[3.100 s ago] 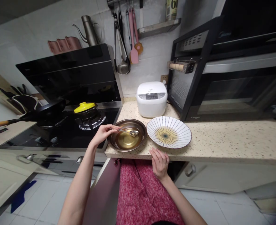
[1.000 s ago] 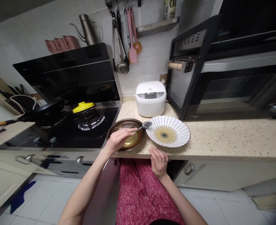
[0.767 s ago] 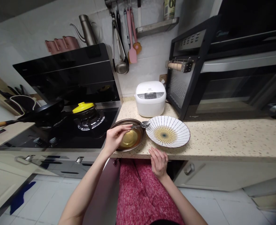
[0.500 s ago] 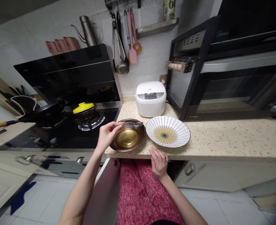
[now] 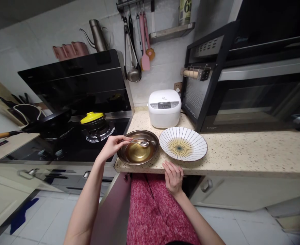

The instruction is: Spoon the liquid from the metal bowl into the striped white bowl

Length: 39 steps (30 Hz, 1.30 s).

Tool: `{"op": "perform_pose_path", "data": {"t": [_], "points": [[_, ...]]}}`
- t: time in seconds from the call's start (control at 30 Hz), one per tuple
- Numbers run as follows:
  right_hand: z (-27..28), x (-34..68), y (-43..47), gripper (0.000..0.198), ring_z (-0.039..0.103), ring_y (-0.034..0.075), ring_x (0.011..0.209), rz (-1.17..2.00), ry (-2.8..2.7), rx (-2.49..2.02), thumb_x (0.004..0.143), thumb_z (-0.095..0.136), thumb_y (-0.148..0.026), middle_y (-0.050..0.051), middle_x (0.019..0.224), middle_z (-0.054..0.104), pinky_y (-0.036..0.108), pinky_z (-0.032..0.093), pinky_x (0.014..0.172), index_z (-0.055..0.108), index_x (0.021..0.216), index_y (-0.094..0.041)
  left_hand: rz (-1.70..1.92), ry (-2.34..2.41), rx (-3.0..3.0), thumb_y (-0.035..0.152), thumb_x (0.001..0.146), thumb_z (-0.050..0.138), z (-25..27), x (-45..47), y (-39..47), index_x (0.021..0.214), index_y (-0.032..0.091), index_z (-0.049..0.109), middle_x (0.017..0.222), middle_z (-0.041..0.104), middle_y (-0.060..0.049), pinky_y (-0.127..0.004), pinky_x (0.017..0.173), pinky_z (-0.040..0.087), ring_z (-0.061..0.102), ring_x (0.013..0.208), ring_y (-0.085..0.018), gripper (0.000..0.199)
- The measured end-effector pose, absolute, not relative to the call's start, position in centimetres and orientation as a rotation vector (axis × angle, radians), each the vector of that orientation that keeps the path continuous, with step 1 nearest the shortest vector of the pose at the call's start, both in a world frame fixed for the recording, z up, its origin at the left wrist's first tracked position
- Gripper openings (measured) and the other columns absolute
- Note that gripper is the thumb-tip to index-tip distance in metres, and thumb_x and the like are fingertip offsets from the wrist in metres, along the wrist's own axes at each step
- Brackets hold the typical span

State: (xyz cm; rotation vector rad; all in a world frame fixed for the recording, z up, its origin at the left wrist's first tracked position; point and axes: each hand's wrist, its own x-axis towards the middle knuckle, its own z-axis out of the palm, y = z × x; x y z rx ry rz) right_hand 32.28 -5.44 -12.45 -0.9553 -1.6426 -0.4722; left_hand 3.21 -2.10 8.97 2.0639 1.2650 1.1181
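Observation:
My left hand [image 5: 116, 144] pinches the handle of a metal spoon [image 5: 144, 144]. The spoon's bowl is over the middle of a round steel bowl [image 5: 152, 136] that holds yellowish-brown liquid [image 5: 137, 157]. On the counter's front edge rests my right hand [image 5: 173, 176], holding nothing, its fingers stretched out side by side. Just beyond those fingers is a wide white plate [image 5: 196, 144] with dark radiating lines and a yellow centre, standing close to the steel bowl's right side.
A white rice cooker [image 5: 164, 112] stands behind the plate. To the left, a yellow-lidded pot [image 5: 92, 117] and a black wok [image 5: 48, 124] sit on the stove. An oven [image 5: 257, 102] is at the right. Utensils [image 5: 133, 73] hang on the wall. A cabinet door [image 5: 114, 207] stands open below.
My left hand has shifted a little left and down, bringing the spoon's bowl from above the steel bowl's far right rim to over its middle. My right hand has stayed put.

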Motion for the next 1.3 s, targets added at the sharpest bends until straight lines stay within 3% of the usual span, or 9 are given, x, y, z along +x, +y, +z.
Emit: {"op": "perform_pose_path", "data": {"t": [1.07, 1.3], "points": [[-13.0, 32.5, -5.3, 0.058, 0.065, 0.02, 0.116, -0.476, -1.667, -0.963, 0.098, 0.049, -0.015, 0.003, 0.121, 0.078, 0.034, 0.03, 0.113, 0.046, 0.154, -0.028, 1.214, 1.217, 1.996, 0.036, 0.08, 0.082, 7.3, 1.5, -0.8, 0.091, 0.018, 0.086, 0.101, 0.083, -0.012, -0.043, 0.096, 0.064, 0.08, 0.1, -0.03, 0.022], [-12.5, 32.4, -5.4, 0.048, 0.067, 0.019, 0.113, -0.487, -1.657, -0.962, 0.099, 0.048, -0.015, 0.004, 0.117, 0.079, 0.035, 0.03, 0.113, 0.056, 0.145, -0.026, 1.294, 1.173, 2.023, 0.033, 0.083, 0.079, 8.2, 2.2, -1.5, 0.09, 0.019, 0.086, 0.1, 0.083, -0.011, -0.041, 0.094, 0.065, 0.08, 0.097, -0.029, 0.017]]}}
